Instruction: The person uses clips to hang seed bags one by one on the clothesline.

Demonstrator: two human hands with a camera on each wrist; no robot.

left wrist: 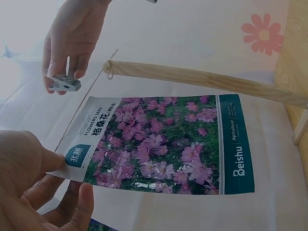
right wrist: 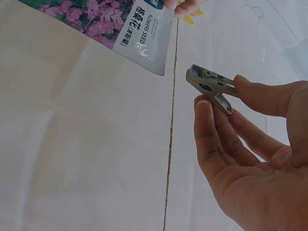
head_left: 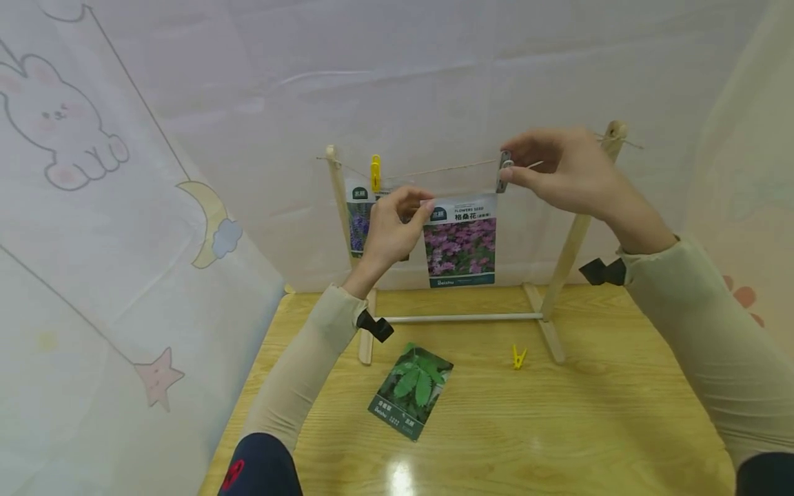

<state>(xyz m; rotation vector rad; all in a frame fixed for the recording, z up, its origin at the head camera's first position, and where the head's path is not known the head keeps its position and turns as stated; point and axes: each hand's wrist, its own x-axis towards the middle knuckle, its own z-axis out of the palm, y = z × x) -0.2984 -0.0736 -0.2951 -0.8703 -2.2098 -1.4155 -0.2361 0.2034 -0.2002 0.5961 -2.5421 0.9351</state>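
Observation:
My left hand (head_left: 397,224) pinches the upper left corner of a seed packet (left wrist: 159,144) with pink flowers, its top edge up against the string (right wrist: 171,134). To the right, my right hand (head_left: 567,169) holds a grey clothespin (right wrist: 211,86) between thumb and fingers. In the right wrist view the clothespin stands beside the string, apart from both string and packet. Behind my left hand, a packet with blue-purple flowers (head_left: 358,227) hangs from the string by a yellow clothespin (head_left: 375,172), partly hidden by that hand.
The string runs between two wooden posts (head_left: 567,262) of a stand, joined low down by a white rod (head_left: 459,318). On the wooden table (head_left: 558,427) lie a green-leaf packet (head_left: 412,391) and another yellow clothespin (head_left: 518,357). A printed cloth (head_left: 205,110) hangs behind and at left.

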